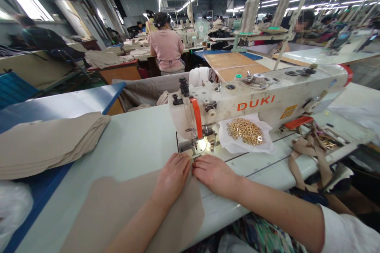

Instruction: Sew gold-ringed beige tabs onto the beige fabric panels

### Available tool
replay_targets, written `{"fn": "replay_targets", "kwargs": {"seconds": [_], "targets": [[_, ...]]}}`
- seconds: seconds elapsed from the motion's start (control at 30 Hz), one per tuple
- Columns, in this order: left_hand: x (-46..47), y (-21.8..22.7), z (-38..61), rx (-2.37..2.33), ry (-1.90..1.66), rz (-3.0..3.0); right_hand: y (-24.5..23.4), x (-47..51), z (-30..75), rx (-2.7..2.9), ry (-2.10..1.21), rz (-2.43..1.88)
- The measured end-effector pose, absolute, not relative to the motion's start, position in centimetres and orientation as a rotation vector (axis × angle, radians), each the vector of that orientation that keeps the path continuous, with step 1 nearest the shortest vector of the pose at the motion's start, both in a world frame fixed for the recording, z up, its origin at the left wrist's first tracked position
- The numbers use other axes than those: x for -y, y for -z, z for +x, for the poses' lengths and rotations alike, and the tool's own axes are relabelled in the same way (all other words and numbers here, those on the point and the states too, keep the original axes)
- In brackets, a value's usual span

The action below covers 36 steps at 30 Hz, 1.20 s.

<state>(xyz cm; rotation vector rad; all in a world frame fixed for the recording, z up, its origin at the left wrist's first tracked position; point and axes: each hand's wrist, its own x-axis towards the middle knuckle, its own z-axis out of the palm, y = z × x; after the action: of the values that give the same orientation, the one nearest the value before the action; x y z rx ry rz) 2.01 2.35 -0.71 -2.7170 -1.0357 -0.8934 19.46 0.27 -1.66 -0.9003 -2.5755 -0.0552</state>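
Close in front of the sewing machine, my left hand and my right hand come together near the lit needle area. Beige fabric lies flat on the table beneath my left hand and forearm. The left fingers are closed on the edge of this fabric. My right fingers are pressed together at the same edge; whatever they pinch is too small to name. Right of the needle, a pile of small gold metal rings rests on a sheet of white paper.
A stack of beige fabric pieces lies at the left. Beige straps hang near the machine's right end. Two thread cones stand behind. A person in a pink top sits ahead, among other workers.
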Motion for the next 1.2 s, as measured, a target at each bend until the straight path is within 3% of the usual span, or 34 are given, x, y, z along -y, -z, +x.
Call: {"fn": "replay_targets", "kwargs": {"seconds": [1.2], "targets": [[-2.8, 1.2, 2.8, 1.168, 0.951, -2.787, 0.3, -1.8, 20.5, 2.694, 0.184, -0.955]]}}
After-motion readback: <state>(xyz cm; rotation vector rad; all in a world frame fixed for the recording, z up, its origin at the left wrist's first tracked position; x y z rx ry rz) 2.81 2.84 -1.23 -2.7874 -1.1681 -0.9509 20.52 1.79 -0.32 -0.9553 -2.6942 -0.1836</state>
